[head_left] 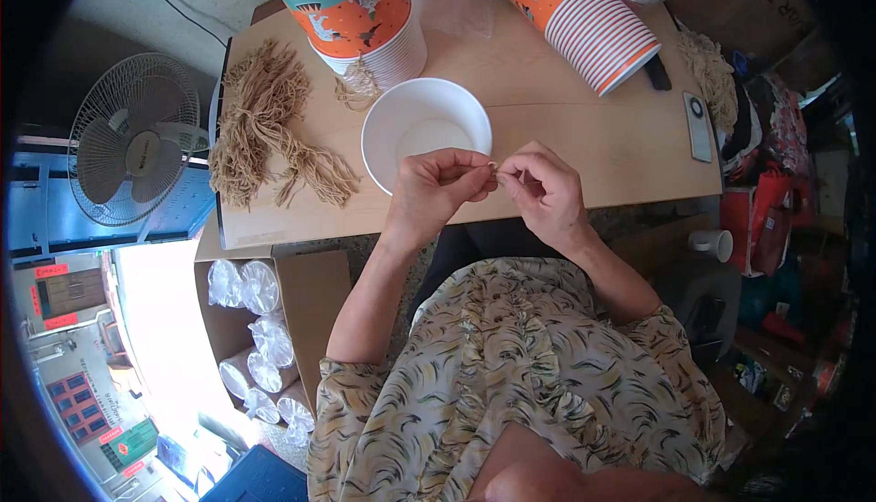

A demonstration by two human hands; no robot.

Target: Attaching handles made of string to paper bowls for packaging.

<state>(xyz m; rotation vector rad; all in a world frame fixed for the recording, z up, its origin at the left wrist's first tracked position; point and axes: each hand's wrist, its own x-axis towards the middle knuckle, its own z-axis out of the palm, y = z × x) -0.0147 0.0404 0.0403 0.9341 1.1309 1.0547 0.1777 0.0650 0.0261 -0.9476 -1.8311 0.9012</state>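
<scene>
Above the near edge of the table, my left hand (431, 193) and my right hand (553, 199) meet fingertip to fingertip. Both are closed in a pinch on a thin tan cord (493, 167), of which only a tiny bit shows between the fingers. Just behind my left hand stands a white paper bucket (381, 141), its open top facing up and its inside white. A loose bundle of tan cords (260, 128) lies on the table to the left. More tan cord (359, 80) hangs against the side of a bucket stack at the back.
Upside-down orange-and-white paper buckets (351, 18) are stacked behind the white one. Another stack (593, 27) lies on its side at the back right. A phone (697, 126) rests near the right table edge (639, 199). Below left, a carton (315, 287) holds several plastic-wrapped stacks. A fan (137, 141) stands left.
</scene>
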